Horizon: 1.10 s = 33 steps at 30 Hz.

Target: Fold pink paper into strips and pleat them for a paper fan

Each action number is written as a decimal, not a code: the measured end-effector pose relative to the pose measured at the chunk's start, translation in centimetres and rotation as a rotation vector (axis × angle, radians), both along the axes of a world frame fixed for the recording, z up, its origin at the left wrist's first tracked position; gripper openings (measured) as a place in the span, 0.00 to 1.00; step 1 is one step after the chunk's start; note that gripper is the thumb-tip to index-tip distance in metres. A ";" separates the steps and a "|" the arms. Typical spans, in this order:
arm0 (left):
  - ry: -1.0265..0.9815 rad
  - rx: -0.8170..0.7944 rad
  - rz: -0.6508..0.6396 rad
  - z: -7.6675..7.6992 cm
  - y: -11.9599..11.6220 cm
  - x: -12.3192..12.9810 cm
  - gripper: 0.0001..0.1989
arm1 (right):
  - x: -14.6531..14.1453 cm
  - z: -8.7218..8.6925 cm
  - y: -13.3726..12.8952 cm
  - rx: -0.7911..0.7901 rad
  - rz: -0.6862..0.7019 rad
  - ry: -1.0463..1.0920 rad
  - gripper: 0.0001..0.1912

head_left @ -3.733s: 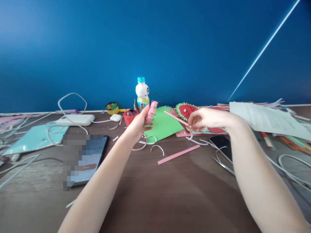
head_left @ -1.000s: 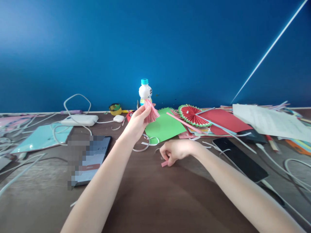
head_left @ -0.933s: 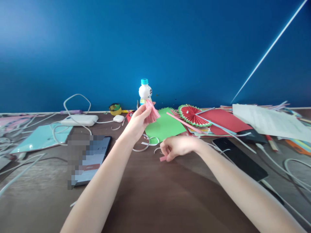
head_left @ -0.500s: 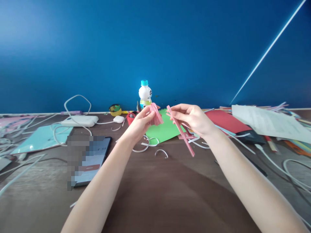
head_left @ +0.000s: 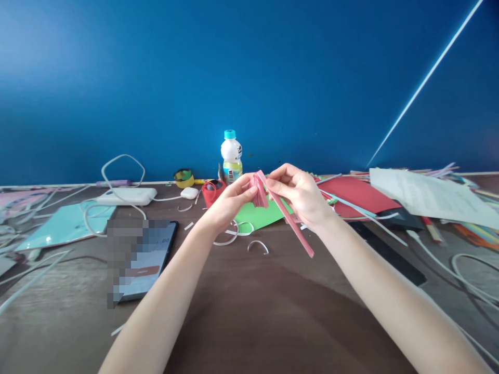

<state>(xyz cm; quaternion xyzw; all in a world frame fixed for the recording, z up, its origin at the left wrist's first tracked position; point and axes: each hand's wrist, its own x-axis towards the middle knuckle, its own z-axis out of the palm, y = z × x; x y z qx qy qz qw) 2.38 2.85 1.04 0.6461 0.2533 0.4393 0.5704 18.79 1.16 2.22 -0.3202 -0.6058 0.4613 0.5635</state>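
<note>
My left hand pinches a fringed pink paper tassel, its thin cut strands fanning downward. Between the thumb and fingers of my right hand is a long pink paper strip, slanting down to the right over the desk. The strip's upper end meets the top of the tassel, and the two hands are close together above a green sheet. My fingertips partly hide where strip and tassel touch.
A white bottle with a teal cap stands by the blue wall. A phone lies left, near a power bank and teal folder. Red paper, a white sheet, a dark slab and cables lie right.
My hands have come together: the tassel moved right and slightly down, the strip's top moved left, and it now touches the tassel.
</note>
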 end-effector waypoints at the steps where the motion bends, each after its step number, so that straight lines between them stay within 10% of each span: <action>1: 0.006 0.006 0.001 0.0 0.0 0.0 0.14 | 0.0 -0.1 0.0 0.004 -0.004 0.002 0.13; 33: 0.088 0.099 0.041 0.0 -0.1 0.0 0.17 | 0.2 -0.5 0.6 -0.097 0.041 0.018 0.20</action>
